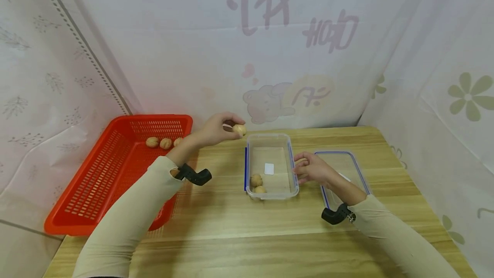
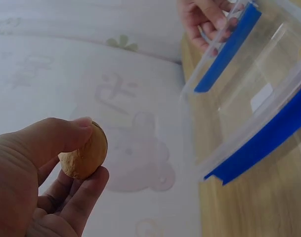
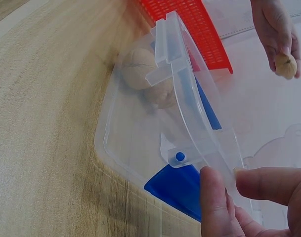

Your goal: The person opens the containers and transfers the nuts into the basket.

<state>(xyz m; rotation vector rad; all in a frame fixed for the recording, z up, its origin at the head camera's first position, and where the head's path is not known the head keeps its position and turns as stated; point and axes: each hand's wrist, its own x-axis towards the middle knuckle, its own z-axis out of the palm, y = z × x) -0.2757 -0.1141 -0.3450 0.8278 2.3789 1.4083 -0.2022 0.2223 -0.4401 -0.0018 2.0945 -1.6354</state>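
A walnut (image 2: 86,153) is pinched between the thumb and fingers of my left hand (image 1: 218,130). This hand is raised just left of the far end of a clear plastic box (image 1: 270,136) with blue side clips. Two walnuts (image 1: 256,180) lie in the box's near left corner, beside a white square label (image 1: 269,169) on its floor. At the box's right side, my right hand (image 1: 312,167) grips the wall near the rim, with the thumb (image 3: 269,183) on one side and fingers on the other.
A red slotted basket (image 1: 127,175) stands on the left, with several walnuts (image 1: 165,143) at its far end. To the right, a clear lid with a blue seal (image 1: 339,158) lies on the wooden table (image 1: 239,243), partly under my right forearm. Printed cloth (image 1: 185,55) hangs behind.
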